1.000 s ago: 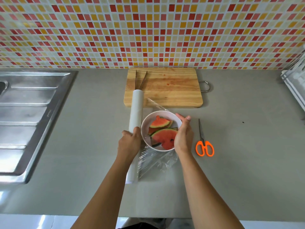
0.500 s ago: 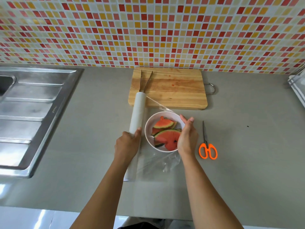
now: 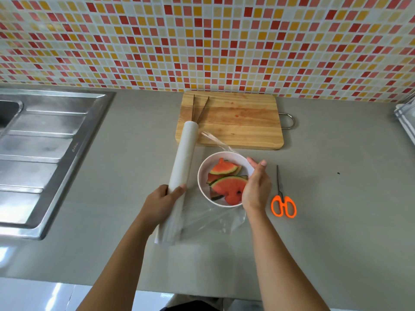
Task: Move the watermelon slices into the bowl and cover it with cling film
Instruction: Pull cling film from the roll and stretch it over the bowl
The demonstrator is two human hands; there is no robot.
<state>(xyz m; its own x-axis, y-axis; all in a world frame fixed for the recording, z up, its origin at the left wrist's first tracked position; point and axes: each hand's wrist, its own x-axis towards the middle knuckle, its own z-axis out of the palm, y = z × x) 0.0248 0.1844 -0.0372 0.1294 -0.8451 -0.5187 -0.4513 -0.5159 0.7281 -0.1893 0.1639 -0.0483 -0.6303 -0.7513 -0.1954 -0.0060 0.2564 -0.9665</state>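
A white bowl (image 3: 207, 168) with several watermelon slices (image 3: 228, 184) stands on the grey counter, resting on a loose sheet of cling film (image 3: 215, 218). The white cling film roll (image 3: 184, 153) lies just left of the bowl, pointing away from me. My left hand (image 3: 162, 199) grips the roll's near part. My right hand (image 3: 256, 187) rests against the bowl's right rim, its fingers curved along the rim and the film there. A strip of film rises behind the bowl toward the board.
A wooden cutting board (image 3: 238, 122) with metal tongs (image 3: 199, 108) lies behind the bowl by the tiled wall. Orange scissors (image 3: 283, 204) lie right of my right hand. A steel sink drainer (image 3: 45, 142) fills the left. A rack edge (image 3: 406, 117) shows far right.
My left hand has slid with the roll a little to the left, away from the bowl, so more film shows between them. The right hand stays on the bowl's rim.
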